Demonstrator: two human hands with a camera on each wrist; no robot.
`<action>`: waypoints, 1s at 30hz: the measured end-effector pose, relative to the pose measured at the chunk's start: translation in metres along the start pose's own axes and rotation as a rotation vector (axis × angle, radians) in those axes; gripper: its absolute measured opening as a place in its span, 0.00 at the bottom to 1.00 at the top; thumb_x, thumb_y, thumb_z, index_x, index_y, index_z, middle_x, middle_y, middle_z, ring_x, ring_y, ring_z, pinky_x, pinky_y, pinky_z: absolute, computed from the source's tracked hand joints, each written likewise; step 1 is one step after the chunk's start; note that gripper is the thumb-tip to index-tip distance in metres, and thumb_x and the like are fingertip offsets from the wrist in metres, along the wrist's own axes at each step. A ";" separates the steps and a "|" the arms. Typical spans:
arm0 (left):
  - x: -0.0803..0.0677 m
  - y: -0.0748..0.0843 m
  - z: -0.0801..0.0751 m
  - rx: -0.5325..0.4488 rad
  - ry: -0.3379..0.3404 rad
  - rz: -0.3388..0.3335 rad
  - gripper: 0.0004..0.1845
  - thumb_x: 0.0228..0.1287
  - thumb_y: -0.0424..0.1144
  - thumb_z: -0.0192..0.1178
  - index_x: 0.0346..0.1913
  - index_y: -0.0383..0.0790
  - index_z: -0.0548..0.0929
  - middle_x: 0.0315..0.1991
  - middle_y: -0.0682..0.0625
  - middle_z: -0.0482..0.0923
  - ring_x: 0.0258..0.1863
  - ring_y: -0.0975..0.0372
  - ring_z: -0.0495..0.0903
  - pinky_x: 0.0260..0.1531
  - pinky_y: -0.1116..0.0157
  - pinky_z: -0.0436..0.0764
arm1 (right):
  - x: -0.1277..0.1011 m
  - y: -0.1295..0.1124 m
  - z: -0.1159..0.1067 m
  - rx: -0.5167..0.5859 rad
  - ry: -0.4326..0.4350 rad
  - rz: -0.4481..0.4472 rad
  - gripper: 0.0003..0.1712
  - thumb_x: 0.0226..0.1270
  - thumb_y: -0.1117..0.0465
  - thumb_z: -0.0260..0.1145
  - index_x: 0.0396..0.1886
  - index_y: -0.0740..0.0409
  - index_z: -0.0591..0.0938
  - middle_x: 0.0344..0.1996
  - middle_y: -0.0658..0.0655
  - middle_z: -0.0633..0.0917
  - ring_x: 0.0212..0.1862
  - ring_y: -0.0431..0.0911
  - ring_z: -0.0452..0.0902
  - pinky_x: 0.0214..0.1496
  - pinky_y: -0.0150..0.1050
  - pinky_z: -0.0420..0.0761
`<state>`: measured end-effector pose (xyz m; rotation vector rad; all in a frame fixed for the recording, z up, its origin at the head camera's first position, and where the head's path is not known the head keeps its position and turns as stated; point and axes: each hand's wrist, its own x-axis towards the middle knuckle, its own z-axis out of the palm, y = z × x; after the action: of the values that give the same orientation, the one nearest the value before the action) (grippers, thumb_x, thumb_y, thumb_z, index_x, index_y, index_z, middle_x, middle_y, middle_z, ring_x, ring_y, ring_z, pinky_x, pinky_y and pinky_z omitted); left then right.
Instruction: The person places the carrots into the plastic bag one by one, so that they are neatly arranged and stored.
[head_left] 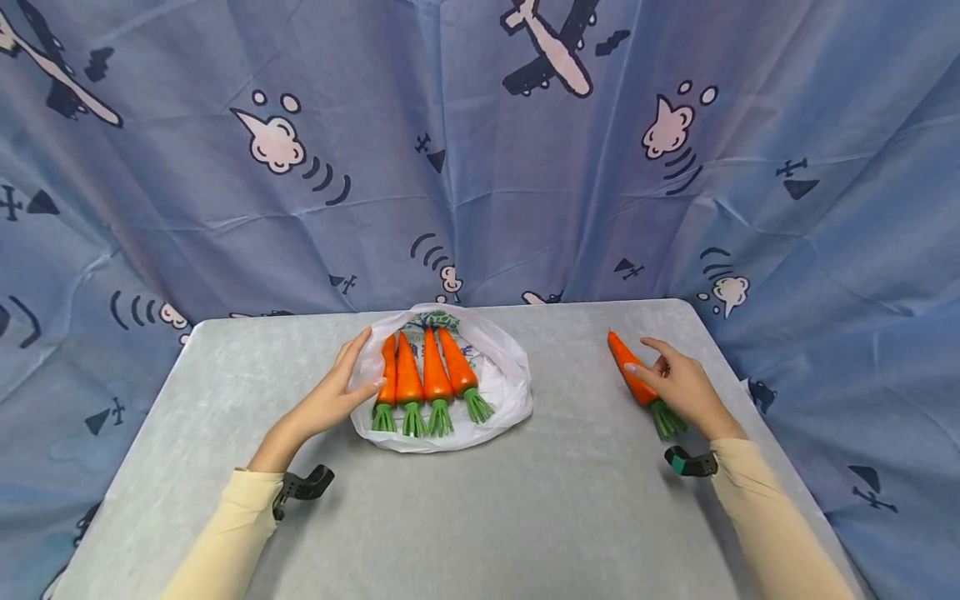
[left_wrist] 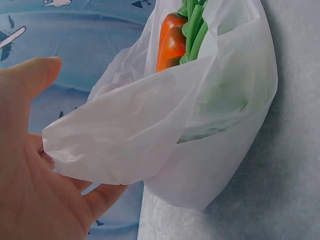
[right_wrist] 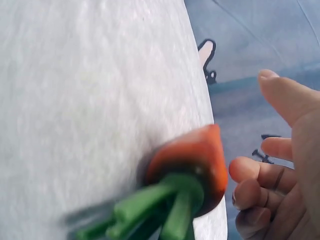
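A white plastic bag (head_left: 504, 392) lies open on the grey table (head_left: 525, 500), with several orange carrots (head_left: 409, 379) side by side on it, green tops toward me. My left hand (head_left: 351, 377) rests with straight fingers against the bag's left edge. In the left wrist view the bag (left_wrist: 200, 150) drapes onto my open palm (left_wrist: 30, 175), and a carrot (left_wrist: 170, 42) shows inside. A lone carrot (head_left: 625, 360) lies near the table's right edge. My right hand (head_left: 663, 373) hovers beside it with relaxed fingers, thumb at its side. In the right wrist view the carrot (right_wrist: 195, 155) sits just left of my loosely curled fingers (right_wrist: 250, 172).
A blue curtain (head_left: 480, 167) printed with planes and clouds hangs behind and around the table. The table's right edge (head_left: 738, 375) runs close to the lone carrot. Black clips (head_left: 303, 485) sit at both wrists.
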<state>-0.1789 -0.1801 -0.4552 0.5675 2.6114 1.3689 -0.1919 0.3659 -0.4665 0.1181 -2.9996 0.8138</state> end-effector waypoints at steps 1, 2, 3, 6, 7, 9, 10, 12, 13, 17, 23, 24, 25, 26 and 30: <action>0.000 0.000 0.000 0.004 0.003 0.002 0.46 0.71 0.46 0.58 0.80 0.47 0.40 0.79 0.38 0.41 0.78 0.40 0.47 0.70 0.32 0.53 | 0.000 0.002 0.000 -0.003 0.001 0.008 0.41 0.68 0.40 0.63 0.71 0.61 0.68 0.25 0.56 0.76 0.25 0.44 0.68 0.27 0.34 0.69; 0.000 -0.001 0.000 0.003 0.005 0.001 0.46 0.71 0.46 0.58 0.80 0.47 0.40 0.79 0.38 0.41 0.78 0.40 0.47 0.71 0.32 0.53 | -0.001 0.004 -0.001 -0.007 0.003 0.017 0.41 0.68 0.39 0.63 0.70 0.61 0.69 0.25 0.55 0.76 0.25 0.44 0.68 0.27 0.34 0.68; 0.000 -0.001 0.000 0.005 0.007 0.004 0.46 0.71 0.46 0.58 0.80 0.46 0.40 0.79 0.38 0.41 0.78 0.40 0.47 0.71 0.32 0.53 | -0.001 0.006 -0.001 -0.009 0.001 0.024 0.41 0.68 0.39 0.63 0.70 0.61 0.69 0.24 0.55 0.75 0.25 0.44 0.67 0.27 0.34 0.68; 0.001 -0.001 0.001 0.011 0.008 0.011 0.46 0.71 0.45 0.58 0.80 0.45 0.40 0.79 0.37 0.42 0.77 0.39 0.47 0.71 0.33 0.53 | -0.004 0.011 -0.001 -0.016 -0.004 0.043 0.42 0.67 0.38 0.63 0.70 0.62 0.69 0.23 0.54 0.73 0.23 0.43 0.66 0.25 0.34 0.66; 0.001 -0.001 0.001 0.014 0.008 0.013 0.46 0.71 0.45 0.58 0.80 0.45 0.40 0.79 0.37 0.42 0.77 0.39 0.47 0.71 0.33 0.53 | -0.005 0.013 0.000 -0.017 -0.004 0.046 0.42 0.67 0.37 0.63 0.70 0.62 0.69 0.22 0.54 0.73 0.23 0.43 0.65 0.25 0.34 0.66; 0.001 -0.002 0.001 0.021 0.007 0.019 0.46 0.72 0.44 0.58 0.80 0.45 0.40 0.79 0.37 0.42 0.77 0.39 0.47 0.71 0.33 0.53 | -0.006 0.016 0.000 -0.021 -0.009 0.050 0.43 0.67 0.37 0.63 0.70 0.62 0.69 0.22 0.53 0.72 0.23 0.43 0.65 0.25 0.34 0.65; 0.001 -0.002 0.002 0.023 0.007 0.021 0.46 0.71 0.44 0.58 0.80 0.45 0.40 0.79 0.37 0.42 0.77 0.39 0.47 0.71 0.33 0.53 | -0.007 0.018 0.001 -0.018 -0.012 0.052 0.43 0.67 0.37 0.63 0.70 0.62 0.69 0.22 0.53 0.72 0.23 0.43 0.65 0.25 0.35 0.65; 0.002 -0.002 0.002 0.025 0.007 0.020 0.46 0.71 0.43 0.58 0.80 0.45 0.40 0.79 0.37 0.43 0.78 0.39 0.47 0.71 0.33 0.52 | -0.008 0.022 0.001 -0.020 -0.021 0.057 0.43 0.67 0.36 0.63 0.70 0.62 0.69 0.23 0.53 0.72 0.23 0.43 0.65 0.25 0.35 0.65; 0.002 -0.002 0.002 0.025 0.007 0.019 0.46 0.71 0.43 0.59 0.80 0.46 0.40 0.79 0.37 0.43 0.77 0.39 0.47 0.71 0.33 0.52 | -0.009 0.024 0.002 -0.023 -0.031 0.058 0.43 0.67 0.36 0.63 0.70 0.62 0.69 0.23 0.54 0.73 0.23 0.43 0.65 0.26 0.35 0.65; 0.002 -0.002 0.002 0.022 0.007 0.014 0.46 0.71 0.43 0.59 0.80 0.46 0.40 0.79 0.38 0.42 0.77 0.39 0.47 0.71 0.33 0.53 | -0.009 0.030 0.004 -0.048 -0.074 0.063 0.44 0.67 0.36 0.62 0.69 0.64 0.69 0.24 0.55 0.74 0.25 0.44 0.66 0.28 0.36 0.66; 0.002 -0.001 0.002 0.014 0.005 0.019 0.46 0.71 0.43 0.59 0.80 0.46 0.40 0.79 0.38 0.42 0.78 0.40 0.47 0.71 0.33 0.52 | -0.010 0.034 0.007 -0.050 -0.118 0.073 0.46 0.66 0.34 0.62 0.69 0.64 0.68 0.26 0.55 0.73 0.27 0.46 0.67 0.30 0.37 0.65; 0.001 -0.001 0.002 0.014 0.004 0.019 0.46 0.71 0.43 0.59 0.80 0.46 0.40 0.79 0.38 0.42 0.78 0.40 0.46 0.71 0.33 0.52 | -0.011 0.034 0.008 -0.048 -0.125 0.077 0.46 0.66 0.34 0.62 0.70 0.64 0.68 0.26 0.56 0.73 0.28 0.46 0.67 0.30 0.37 0.65; 0.001 -0.002 0.002 0.014 0.005 0.017 0.46 0.71 0.43 0.59 0.80 0.47 0.40 0.79 0.38 0.42 0.78 0.40 0.46 0.71 0.33 0.52 | -0.011 0.034 0.008 -0.046 -0.134 0.081 0.46 0.66 0.34 0.62 0.70 0.64 0.67 0.26 0.56 0.73 0.28 0.46 0.67 0.30 0.38 0.65; 0.001 -0.003 0.002 0.016 0.005 0.016 0.46 0.71 0.43 0.59 0.80 0.47 0.40 0.79 0.38 0.42 0.78 0.40 0.46 0.71 0.33 0.52 | -0.012 0.034 0.008 -0.045 -0.144 0.086 0.47 0.66 0.34 0.62 0.71 0.63 0.67 0.28 0.57 0.74 0.30 0.47 0.68 0.31 0.38 0.66; 0.001 -0.004 0.002 0.021 0.009 0.017 0.46 0.71 0.43 0.59 0.80 0.47 0.40 0.79 0.37 0.42 0.77 0.39 0.47 0.71 0.33 0.53 | -0.013 0.033 0.011 -0.039 -0.170 0.097 0.48 0.65 0.34 0.62 0.72 0.62 0.66 0.39 0.66 0.83 0.38 0.51 0.76 0.40 0.46 0.77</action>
<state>-0.1800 -0.1806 -0.4597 0.5896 2.6374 1.3535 -0.1820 0.3897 -0.4933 0.0424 -3.2014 0.7907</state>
